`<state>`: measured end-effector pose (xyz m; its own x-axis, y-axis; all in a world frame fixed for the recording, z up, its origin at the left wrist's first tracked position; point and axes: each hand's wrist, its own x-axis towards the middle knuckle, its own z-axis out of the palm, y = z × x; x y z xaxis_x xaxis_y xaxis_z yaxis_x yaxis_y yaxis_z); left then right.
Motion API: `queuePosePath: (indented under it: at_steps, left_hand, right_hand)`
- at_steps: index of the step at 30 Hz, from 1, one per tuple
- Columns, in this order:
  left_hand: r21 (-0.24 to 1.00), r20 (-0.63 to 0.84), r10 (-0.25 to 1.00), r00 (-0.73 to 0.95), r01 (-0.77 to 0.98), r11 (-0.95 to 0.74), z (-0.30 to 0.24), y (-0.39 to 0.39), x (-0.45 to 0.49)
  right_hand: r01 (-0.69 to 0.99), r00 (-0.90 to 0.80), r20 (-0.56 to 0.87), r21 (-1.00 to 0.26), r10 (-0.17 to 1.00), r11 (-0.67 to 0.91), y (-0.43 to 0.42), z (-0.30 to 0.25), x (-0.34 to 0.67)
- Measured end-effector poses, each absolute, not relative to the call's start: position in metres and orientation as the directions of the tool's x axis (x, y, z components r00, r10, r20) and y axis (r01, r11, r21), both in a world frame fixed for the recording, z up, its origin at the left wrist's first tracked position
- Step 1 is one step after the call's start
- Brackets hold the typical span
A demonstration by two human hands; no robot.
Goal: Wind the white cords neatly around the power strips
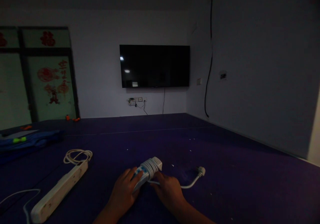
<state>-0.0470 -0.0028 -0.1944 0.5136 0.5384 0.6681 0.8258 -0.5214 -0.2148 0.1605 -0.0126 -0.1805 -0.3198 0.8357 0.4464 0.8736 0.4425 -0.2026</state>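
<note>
Gripping white power strip point(157, 161) under curled fingers of left hand point(125, 188), at purple surface point(225, 187), and pinching with right hand point(170, 190) its cord point(150, 168), already wound several turns around, with plug point(202, 171) end left loose

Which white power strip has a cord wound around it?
The shorter white power strip with blue sockets, in the left hand; the longer white strip has a loose cord coil at its far end.
</note>
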Motion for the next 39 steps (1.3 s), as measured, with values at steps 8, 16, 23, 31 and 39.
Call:
queuePosePath:
  at_steps: [8, 16, 23, 31, 39]
  left_hand:
    - [-0.288, 0.624, 0.545, 0.56, 0.813, -0.506, -0.194, -0.005, -0.046]
    - [-0.18, 0.598, 0.631, 0.494, 0.85, -0.495, -0.193, -0.007, -0.045]
    - [-0.017, 0.599, 0.675, 0.431, 0.849, -0.528, -0.19, -0.008, -0.043]
    - [0.152, 0.615, 0.694, 0.375, 0.807, -0.571, -0.188, -0.011, -0.038]
    - [0.29, 0.594, 0.775, 0.215, 0.842, -0.456, -0.183, -0.016, -0.034]
  right_hand:
    - [0.899, -0.307, 0.4, -0.176, 0.864, 0.401, -0.013, -0.18, 0.159]
    - [0.889, -0.365, 0.395, -0.122, 0.843, 0.441, -0.01, -0.185, 0.161]
    - [0.898, -0.369, 0.38, -0.089, 0.848, 0.431, -0.013, -0.18, 0.16]
    - [0.9, -0.388, 0.397, -0.031, 0.832, 0.435, -0.013, -0.182, 0.159]
    - [0.898, -0.401, 0.392, -0.007, 0.828, 0.439, -0.013, -0.182, 0.158]
